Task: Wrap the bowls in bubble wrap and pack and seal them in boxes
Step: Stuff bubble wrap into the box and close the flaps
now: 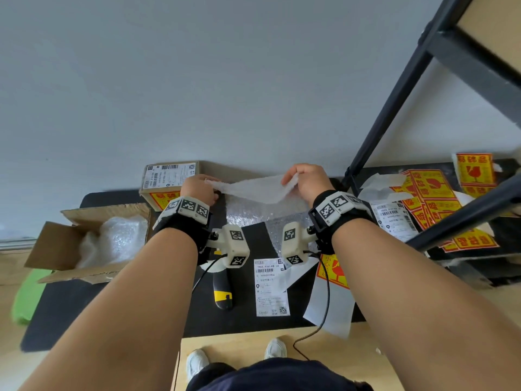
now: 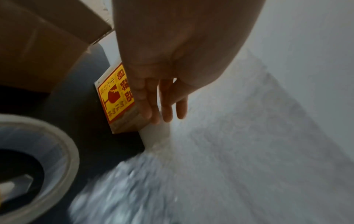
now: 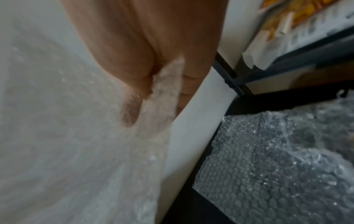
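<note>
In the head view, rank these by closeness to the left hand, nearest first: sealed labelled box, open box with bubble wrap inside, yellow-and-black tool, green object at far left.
From the left hand:
1. Sealed labelled box, just behind and left of it, by the wall.
2. Open box, lower left on the mat.
3. Yellow-and-black tool, toward the mat's near edge.
4. Green object, off the mat's left edge.

Bubble wrap [image 1: 255, 190]: clear plastic, pebbled, glinting; cloudy where lifted at frame centre. Open box [image 1: 84, 244], left: raw brown corrugated cardboard, matt. Sealed box [image 1: 166, 182], upper centre: cardboard, matt paper label, glossy yellow sticker. Table mat [image 1: 112, 306]: black, matt, smooth. Shelf frame [image 1: 394, 108], upper right: black painted metal. Floor [image 1: 239, 345], bottom: pale wood.
</note>
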A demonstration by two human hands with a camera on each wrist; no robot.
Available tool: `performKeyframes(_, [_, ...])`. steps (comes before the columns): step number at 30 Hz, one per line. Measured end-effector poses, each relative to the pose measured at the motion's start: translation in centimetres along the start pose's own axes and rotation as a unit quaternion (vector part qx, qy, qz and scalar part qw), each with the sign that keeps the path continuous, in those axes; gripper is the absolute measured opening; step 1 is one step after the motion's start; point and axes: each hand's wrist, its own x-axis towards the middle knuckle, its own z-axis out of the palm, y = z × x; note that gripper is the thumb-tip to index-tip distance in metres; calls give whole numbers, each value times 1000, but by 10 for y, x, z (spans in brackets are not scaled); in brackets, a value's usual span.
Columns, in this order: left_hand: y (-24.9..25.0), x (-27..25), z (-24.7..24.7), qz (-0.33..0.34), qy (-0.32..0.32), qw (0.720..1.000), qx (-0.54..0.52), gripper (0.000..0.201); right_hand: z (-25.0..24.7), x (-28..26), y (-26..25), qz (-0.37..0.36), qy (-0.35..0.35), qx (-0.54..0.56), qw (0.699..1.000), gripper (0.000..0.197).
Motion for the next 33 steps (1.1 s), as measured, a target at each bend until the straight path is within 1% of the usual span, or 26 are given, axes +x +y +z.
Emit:
performKeyframes(1, [1,1,-4,-5,8,1000,22,33,-4,1,-1,-32,-31,9,999,45])
performKeyframes(2, [3,2,-6,-1,14,999,38,32,-11,-3,0,-34,-44,-11,998,44])
performKeyframes(3, [6,2,-8,10,18,999,39,31,-5,-6,-2,-35,-56,-30,997,43])
performKeyframes(6, [18,-6,-3,43,2,998,-40,23,0,-9,-3,-60,-92,-61,992,43])
performKeyframes(7, [21,-10,1,51,-29,997,-46,20,0,-9,-3,-72,-96,-78,990,43])
performKeyframes(8, [25,-14,4,51,-82,995,-21,23,0,-10,-3,-79,-101,-84,988,44])
performKeyframes(9, [27,-18,7,51,-145,988,36,34,-1,-12,-4,-86,-108,-92,986,45])
performKeyframes(10, [27,-23,9,50,-197,974,102,41,0,-12,-5,-88,-118,-90,985,45])
performKeyframes(11, [26,-28,10,50,-230,960,154,42,1,-11,-5,-89,-123,-85,985,44])
performKeyframes(12, [23,-30,11,51,-245,952,175,37,1,-11,-4,-85,-121,-75,986,44])
performKeyframes(14, [17,-33,13,52,-232,960,147,22,3,-8,-5,-74,-97,-38,992,39])
performKeyframes(15, [15,-34,14,58,-212,966,136,14,2,-6,-5,-66,-74,-21,995,31])
performKeyframes(16, [13,-36,14,58,-185,972,133,9,0,-5,-5,-52,-56,-12,997,29])
performKeyframes(17, [11,-35,14,55,-159,978,121,9,-2,-4,-4,-24,-50,17,998,39])
performKeyframes(18, [10,-34,13,40,-144,985,88,12,-3,-3,-3,12,-64,61,996,47])
performKeyframes(19, [10,-33,13,18,-141,989,33,16,-4,-3,-1,39,-90,103,990,51])
performKeyframes(20, [10,-33,11,-9,-142,989,-28,19,-4,-5,0,52,-116,112,986,55])
performKeyframes(22, [9,-31,10,-43,-151,980,-122,24,0,-6,6,40,-158,61,985,58])
performKeyframes(24, [8,-32,11,-46,-158,973,-164,21,7,-5,12,30,-149,30,988,49])
performKeyframes(27, [7,-36,14,-32,-161,971,-173,14,13,-6,14,-5,-120,47,992,30])
performKeyframes(30, [5,-41,13,-47,-167,968,-183,12,16,-6,12,-14,-116,63,991,30])
performKeyframes(32, [4,-46,11,-64,-174,963,-194,19,19,-3,11,-19,-115,60,991,27])
performKeyframes(33, [3,-47,10,-73,-178,962,-196,23,21,-2,12,-28,-112,50,992,29])
